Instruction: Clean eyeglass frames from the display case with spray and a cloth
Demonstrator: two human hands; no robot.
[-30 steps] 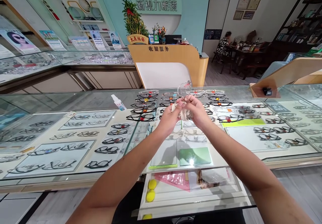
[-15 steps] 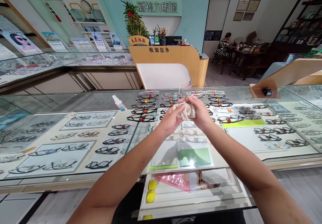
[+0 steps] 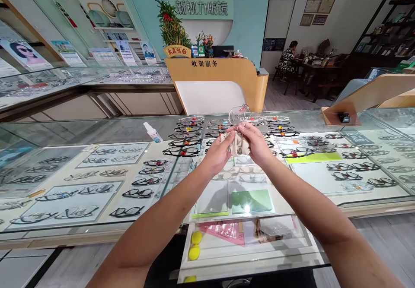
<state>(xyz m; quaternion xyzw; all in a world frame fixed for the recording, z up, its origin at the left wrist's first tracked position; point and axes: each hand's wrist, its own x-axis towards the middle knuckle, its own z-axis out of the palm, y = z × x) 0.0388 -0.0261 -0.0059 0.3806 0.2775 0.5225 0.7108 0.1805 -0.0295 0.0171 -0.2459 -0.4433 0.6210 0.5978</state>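
My left hand point(image 3: 218, 153) is closed on a crumpled beige cloth point(image 3: 239, 145), thumb on top. From the other side my right hand point(image 3: 256, 144) closes around a pair of eyeglasses point(image 3: 239, 115) and part of the same cloth. One clear lens with a thin metal rim sticks up above my fingertips; the cloth and fingers hide the rest of the frame. Both hands meet above the glass counter point(image 3: 177, 184). Rows of glasses with small coloured tags, such as a black pair point(image 3: 181, 151), lie on the counter around them.
A white spray bottle point(image 3: 153, 133) stands tilted-looking left of the glasses rows. Below me an open drawer point(image 3: 259, 257) holds yellow round cases point(image 3: 194, 252) and papers. A wooden stand point(image 3: 366, 96) rises at right. Beyond are a cashier desk point(image 3: 215, 74) and a seated person point(image 3: 287, 61).
My hands have shifted slightly left with the cloth and eyeglasses. The raised lens has turned a little, and the left fingers have moved on the cloth.
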